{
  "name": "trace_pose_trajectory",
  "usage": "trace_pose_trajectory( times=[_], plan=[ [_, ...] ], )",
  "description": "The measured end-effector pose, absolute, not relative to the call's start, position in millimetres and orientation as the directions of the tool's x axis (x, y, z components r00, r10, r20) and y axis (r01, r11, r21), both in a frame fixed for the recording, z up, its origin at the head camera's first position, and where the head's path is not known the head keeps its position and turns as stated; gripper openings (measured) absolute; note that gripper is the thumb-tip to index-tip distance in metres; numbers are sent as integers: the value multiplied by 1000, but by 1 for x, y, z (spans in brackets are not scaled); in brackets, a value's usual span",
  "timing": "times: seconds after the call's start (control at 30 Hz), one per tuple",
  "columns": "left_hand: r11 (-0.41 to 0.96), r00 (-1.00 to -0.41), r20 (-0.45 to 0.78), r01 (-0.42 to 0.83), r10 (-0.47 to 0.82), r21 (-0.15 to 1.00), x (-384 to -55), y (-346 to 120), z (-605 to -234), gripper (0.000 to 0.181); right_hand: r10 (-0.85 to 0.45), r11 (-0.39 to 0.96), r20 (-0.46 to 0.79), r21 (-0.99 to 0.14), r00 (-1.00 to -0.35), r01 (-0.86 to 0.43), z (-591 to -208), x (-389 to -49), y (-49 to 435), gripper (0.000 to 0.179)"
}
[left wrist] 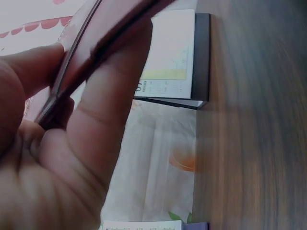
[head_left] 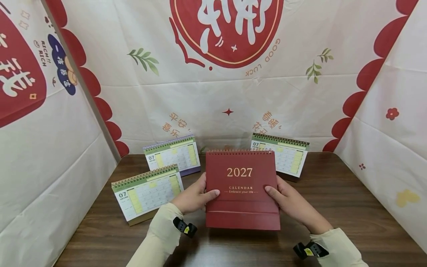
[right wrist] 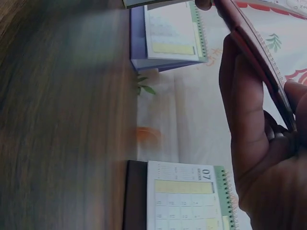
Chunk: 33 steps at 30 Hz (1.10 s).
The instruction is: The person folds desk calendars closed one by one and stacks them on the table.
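Observation:
A red desk calendar (head_left: 242,207) with "2027" in gold and a spiral binding along its top is held up over the table, cover facing me. My left hand (head_left: 193,194) grips its left edge, thumb on the front and fingers behind. On the opposite edge my right hand (head_left: 295,202) holds it the same way. Both wrist views show the calendar edge-on, pinched between thumb and fingers, in the left hand (left wrist: 72,143) and the right hand (right wrist: 268,158). The calendar's back is hidden in the head view.
Three opened calendars stand on the brown wooden table (head_left: 337,200): a gold-based one (head_left: 150,194) at front left, a purple-based one (head_left: 173,154) behind it, and a dark-based one (head_left: 283,154) at back right. Printed cloth walls (head_left: 227,89) enclose the table's back and sides.

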<state>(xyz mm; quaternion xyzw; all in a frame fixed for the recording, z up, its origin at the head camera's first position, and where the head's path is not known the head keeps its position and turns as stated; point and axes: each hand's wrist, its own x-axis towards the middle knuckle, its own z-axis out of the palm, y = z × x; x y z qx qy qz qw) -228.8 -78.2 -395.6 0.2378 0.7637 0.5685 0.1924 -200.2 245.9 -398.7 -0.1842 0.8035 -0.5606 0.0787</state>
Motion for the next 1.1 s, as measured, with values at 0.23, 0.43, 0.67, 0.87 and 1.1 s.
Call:
trace_pose_trajectory(
  times=[0.23,0.43,0.67,0.87,1.1],
  plan=[
    [313,-860,-98,74,501,947,-237,-69,-417,45,-294,420,25,-894,-955,-153,-418,-212,246,41],
    [350,-864,-156,25,478,936,-243,-66,-433,48,-304,450,-23,-884,-952,-122,-437,-221,246,43],
    [406,-868,-198,5,456,914,-246,-65,-445,45,-315,460,-94,-885,-945,-65,-453,-228,245,48],
    [438,-865,-207,16,457,899,-250,-64,-452,42,-310,479,-133,-877,-942,-34,-464,-234,243,44],
    [435,-859,-239,-21,452,900,-254,-61,-457,33,-285,523,-186,-852,-940,10,-463,-237,238,37]
  ],
)
